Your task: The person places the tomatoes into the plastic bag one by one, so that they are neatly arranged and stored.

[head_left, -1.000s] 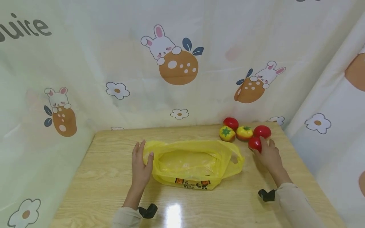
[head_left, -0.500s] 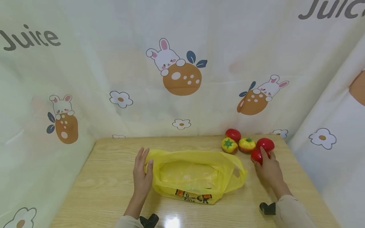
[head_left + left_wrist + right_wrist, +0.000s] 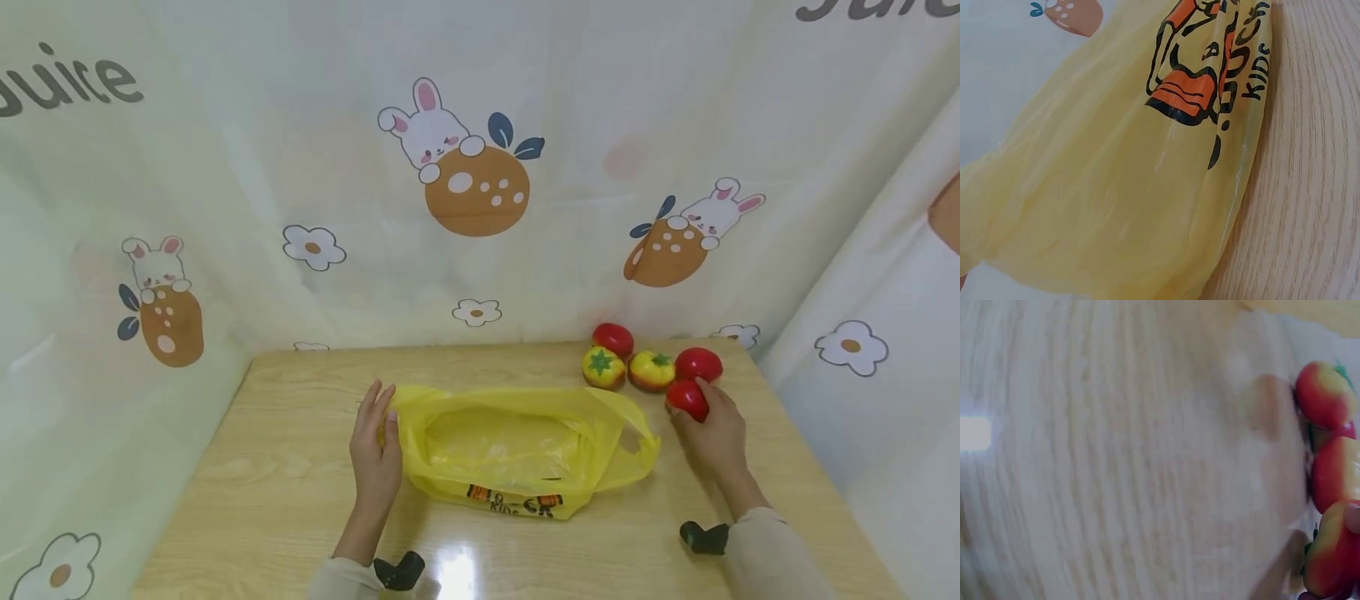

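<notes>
A yellow plastic bag with an orange and black print sits on the wooden table, its mouth wide. At its left end my left hand holds the edge between thumb and fingers; in the left wrist view the bag's wall spreads wide and mostly hides the hand. My right hand grips a toy tomato, red side up. The right wrist view shows the yellow and green underside of this tomato, with a fingertip on it. Another red toy tomato lies just behind.
Two yellow toy tomatoes with green tops and one more red one lie near the table's back edge. A printed curtain hangs behind and at both sides. The bag's loose right handle sticks out towards my right hand.
My right hand has shifted slightly, and the tomato in it stands a little further from the red one behind. The head view has tilted. My left hand stays at the bag's left end.
</notes>
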A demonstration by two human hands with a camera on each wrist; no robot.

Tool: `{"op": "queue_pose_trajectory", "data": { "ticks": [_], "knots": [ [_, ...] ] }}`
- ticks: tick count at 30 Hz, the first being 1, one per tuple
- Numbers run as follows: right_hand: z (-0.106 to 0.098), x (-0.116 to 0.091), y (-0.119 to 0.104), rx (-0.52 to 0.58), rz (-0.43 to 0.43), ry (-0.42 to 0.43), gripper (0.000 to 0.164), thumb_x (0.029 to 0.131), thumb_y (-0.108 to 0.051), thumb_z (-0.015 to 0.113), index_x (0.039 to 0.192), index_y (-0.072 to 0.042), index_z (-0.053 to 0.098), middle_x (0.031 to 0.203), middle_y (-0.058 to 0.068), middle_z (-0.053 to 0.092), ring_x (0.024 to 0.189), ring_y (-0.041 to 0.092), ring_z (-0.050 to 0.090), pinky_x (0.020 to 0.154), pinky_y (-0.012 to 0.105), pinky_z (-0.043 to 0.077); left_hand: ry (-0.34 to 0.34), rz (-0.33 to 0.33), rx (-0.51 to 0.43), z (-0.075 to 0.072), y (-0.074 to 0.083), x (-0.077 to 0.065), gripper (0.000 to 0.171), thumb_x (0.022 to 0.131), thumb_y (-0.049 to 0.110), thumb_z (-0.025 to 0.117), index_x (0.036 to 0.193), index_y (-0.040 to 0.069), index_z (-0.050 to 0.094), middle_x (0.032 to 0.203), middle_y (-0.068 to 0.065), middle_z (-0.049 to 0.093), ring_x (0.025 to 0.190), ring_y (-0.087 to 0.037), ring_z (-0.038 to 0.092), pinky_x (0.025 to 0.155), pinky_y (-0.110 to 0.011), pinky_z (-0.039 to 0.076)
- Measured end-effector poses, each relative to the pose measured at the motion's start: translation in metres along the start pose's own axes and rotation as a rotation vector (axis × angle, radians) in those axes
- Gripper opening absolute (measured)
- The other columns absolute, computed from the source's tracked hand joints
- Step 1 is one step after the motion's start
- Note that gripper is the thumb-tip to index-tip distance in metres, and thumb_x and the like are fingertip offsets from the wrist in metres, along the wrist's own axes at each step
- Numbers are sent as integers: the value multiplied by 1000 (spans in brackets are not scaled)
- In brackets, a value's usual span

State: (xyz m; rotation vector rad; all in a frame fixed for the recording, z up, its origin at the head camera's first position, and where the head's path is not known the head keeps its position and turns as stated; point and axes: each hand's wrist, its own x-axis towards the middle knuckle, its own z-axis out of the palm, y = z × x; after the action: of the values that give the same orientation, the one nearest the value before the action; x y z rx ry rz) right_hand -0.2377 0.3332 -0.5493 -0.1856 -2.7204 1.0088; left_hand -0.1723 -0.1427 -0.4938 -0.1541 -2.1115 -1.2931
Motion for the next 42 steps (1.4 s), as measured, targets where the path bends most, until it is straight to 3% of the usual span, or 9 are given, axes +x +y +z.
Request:
{"op": "queue_pose_trajectory", "data": {
  "ticks": [6,8,11,15,17,19,24,30,42],
  "knots": [
    [-18,1,-8,143,199,-3,68,99,-27,56,155,-5,24,153,30,31,136,52,33,109,66,33,4,-32,19,-3,3,1,35,100,1,51,134,0,57,147,-20,45,137,-40,42,105,-55,41],
    [-23,3,-12,243,284,-12,69,99,-30,56,156,-9,23,157,24,28,143,45,29,114,59,32,4,-33,21,-3,4,1,35,99,1,52,133,0,57,147,-21,46,136,-40,43,104,-55,42],
    [-30,6,-18,536,421,-32,72,97,-28,61,157,-16,23,162,13,23,146,29,29,105,37,49,4,-34,23,-4,4,0,35,99,-1,52,133,0,57,146,-20,46,136,-40,43,105,-53,42],
    [-41,10,-31,934,509,-23,85,89,-22,72,157,-20,21,146,9,38,110,6,57,72,16,58,13,-40,18,-5,5,-1,36,97,-4,53,132,0,58,146,-20,47,136,-40,43,105,-47,43],
    [-47,11,-39,1035,486,-26,87,88,-20,73,158,-18,21,139,6,39,88,-1,60,70,19,60,22,-40,16,-6,4,-1,36,96,-5,53,131,0,59,145,-20,48,136,-40,43,103,-48,44],
    [-53,12,-47,1119,454,-27,87,87,-15,73,157,-18,22,131,-1,42,81,-1,64,69,21,60,30,-38,14,-6,4,-2,35,96,-5,54,131,0,59,144,-21,49,136,-42,43,103,-50,44],
    [-63,13,-68,1174,435,-41,80,86,-15,75,154,-27,34,150,3,33,95,3,60,71,19,60,26,-45,13,-8,6,-3,35,97,-3,54,131,-1,59,144,-22,49,135,-42,43,103,-53,44],
    [-72,14,-93,1208,482,-62,79,85,-18,76,151,-35,37,164,-5,18,121,14,45,74,21,60,9,-48,12,-12,8,-6,35,97,-3,53,132,-2,58,144,-21,48,135,-40,45,102,-52,46],
    [-83,21,-135,1221,391,-55,77,86,-14,75,151,-31,38,157,-2,28,110,10,49,71,23,61,-4,-87,-3,-15,10,-11,37,95,-1,55,132,-1,58,146,-19,47,137,-39,43,105,-56,43]
  ]
}}
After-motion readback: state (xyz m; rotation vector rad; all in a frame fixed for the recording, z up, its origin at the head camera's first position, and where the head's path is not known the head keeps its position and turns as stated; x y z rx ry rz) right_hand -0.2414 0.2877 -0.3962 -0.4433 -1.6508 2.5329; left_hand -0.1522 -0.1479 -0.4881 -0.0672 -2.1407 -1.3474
